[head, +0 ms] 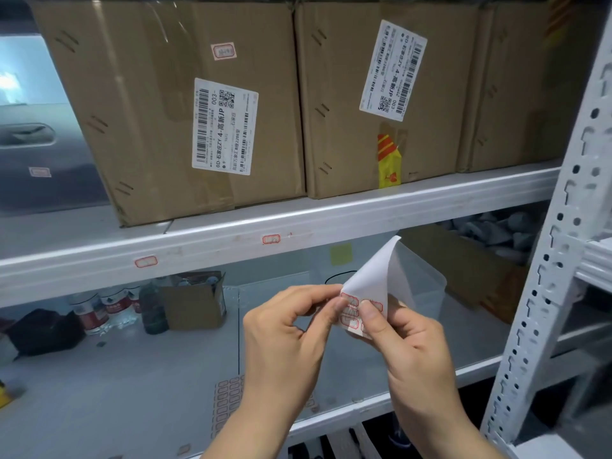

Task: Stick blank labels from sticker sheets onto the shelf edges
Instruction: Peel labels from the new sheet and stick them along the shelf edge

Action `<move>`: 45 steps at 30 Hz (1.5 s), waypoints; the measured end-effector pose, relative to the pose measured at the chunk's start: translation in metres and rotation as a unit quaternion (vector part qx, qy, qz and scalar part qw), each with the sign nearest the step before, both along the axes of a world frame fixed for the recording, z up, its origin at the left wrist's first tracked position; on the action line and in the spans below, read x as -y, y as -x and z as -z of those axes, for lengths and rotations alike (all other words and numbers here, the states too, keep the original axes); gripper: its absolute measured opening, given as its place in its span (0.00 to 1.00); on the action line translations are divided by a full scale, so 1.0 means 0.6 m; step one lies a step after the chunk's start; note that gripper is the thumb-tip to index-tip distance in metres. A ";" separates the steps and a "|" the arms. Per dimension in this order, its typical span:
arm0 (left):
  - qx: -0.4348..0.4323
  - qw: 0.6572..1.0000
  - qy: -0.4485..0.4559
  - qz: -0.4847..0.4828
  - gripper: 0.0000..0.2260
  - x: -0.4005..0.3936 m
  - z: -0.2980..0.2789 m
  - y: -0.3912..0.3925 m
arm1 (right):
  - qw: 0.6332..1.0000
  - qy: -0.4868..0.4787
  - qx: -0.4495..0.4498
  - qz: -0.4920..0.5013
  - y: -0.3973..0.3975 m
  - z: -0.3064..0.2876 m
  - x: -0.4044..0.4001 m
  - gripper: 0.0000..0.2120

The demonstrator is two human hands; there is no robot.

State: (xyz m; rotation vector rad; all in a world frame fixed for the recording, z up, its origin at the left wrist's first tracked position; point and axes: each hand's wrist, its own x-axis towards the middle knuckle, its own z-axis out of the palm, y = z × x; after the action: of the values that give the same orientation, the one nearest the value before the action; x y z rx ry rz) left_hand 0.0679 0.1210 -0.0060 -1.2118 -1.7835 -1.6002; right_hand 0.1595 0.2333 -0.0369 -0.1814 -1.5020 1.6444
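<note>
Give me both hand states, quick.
Left hand: pinching a label on the sticker sheet.
Right hand: holding the sticker sheet, thumb on top.

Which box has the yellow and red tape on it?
The middle box. Yellow-and-red tape hangs down its front by the bottom edge. The left box has none.

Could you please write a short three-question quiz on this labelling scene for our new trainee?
1. True or false: the sticker sheet is held by both the left hand and the right hand.
2. How many red-bordered labels show on the front edge of the upper shelf?
3. Where does the spare sheet of labels lie: A) on a cardboard box, B) on the lower shelf board, under the left forearm, C) in the clear plastic tub?

Key: 1 true. 2 two: one label to the left, another label nearer the middle. 3 B.
</note>
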 end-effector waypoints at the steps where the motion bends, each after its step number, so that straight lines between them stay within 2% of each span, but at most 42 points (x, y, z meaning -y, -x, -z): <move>1: -0.013 1.000 -0.005 -0.005 0.03 0.001 0.000 -0.001 | 1.000 -0.001 -0.001 -0.004 -0.001 0.001 0.000 0.12; 8: -0.057 0.997 -0.047 -0.034 0.04 0.001 0.008 -0.004 | 0.999 0.035 -0.017 -0.026 0.001 0.003 0.005 0.11; 13: -0.121 0.990 -0.046 -0.062 0.03 0.000 0.019 0.000 | 0.996 0.073 -0.023 -0.038 0.005 0.001 0.009 0.18; 17: -0.148 0.986 -0.043 -0.061 0.03 -0.003 0.024 0.003 | 0.993 0.103 -0.024 -0.054 0.005 0.000 0.010 0.15; 22: -0.108 0.993 -0.025 -0.039 0.02 -0.008 0.016 0.001 | 0.992 0.108 -0.018 -0.055 0.004 -0.007 0.012 0.20; 29: -0.040 0.999 0.019 -0.017 0.05 -0.012 0.008 0.003 | 0.993 0.086 0.017 -0.083 -0.005 -0.006 0.006 0.12; 36: -0.014 0.999 0.038 0.010 0.05 -0.012 0.006 0.004 | 0.998 0.029 0.055 0.014 0.000 0.007 -0.002 0.13; 45: -0.008 0.998 0.055 0.036 0.05 -0.013 0.004 0.002 | 0.995 -0.014 0.073 0.059 0.007 0.009 -0.009 0.10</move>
State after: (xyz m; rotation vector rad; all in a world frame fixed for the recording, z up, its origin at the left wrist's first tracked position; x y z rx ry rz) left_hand 0.0669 0.1285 -0.0081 -1.3475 -1.8587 -1.5450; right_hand 0.1553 0.2389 -0.0426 -0.3761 -1.5911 1.5424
